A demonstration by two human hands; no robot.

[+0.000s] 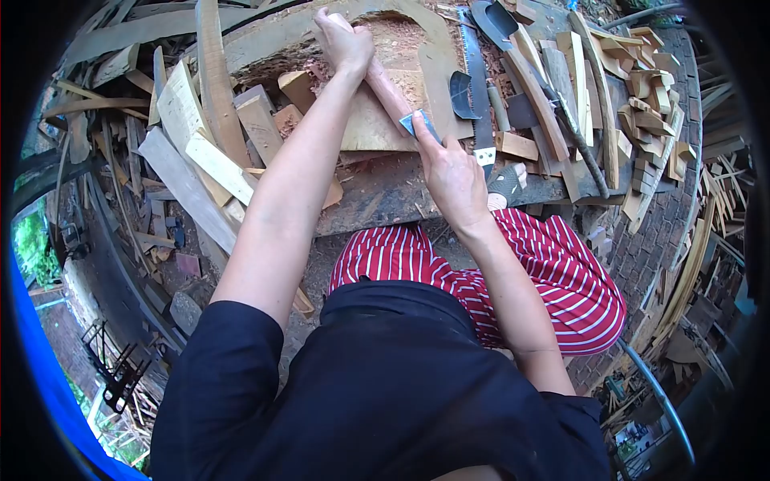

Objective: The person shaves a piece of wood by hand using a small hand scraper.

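My left hand (346, 46) is closed around the upper part of a smooth, rounded wooden stick (388, 98). The stick slants down toward my right hand (455, 178). There, my fingers press a small flat blue piece (419, 125) against the stick's lower end, with the index finger stretched along it. I cannot make out exactly what the blue piece is. Beneath the stick is a broad, pale wooden block (369, 132). Right of it lie a hand saw (479, 100) with a white-ended blade and a dark curved piece (462, 95).
Planks and offcuts (196, 128) crowd the left side. Slats and small wood blocks (646, 100) are piled at the right on the low workbench (377, 210). Wood shavings (397, 40) lie in a hollowed board at the back. A foot (507, 183) rests by the bench's edge.
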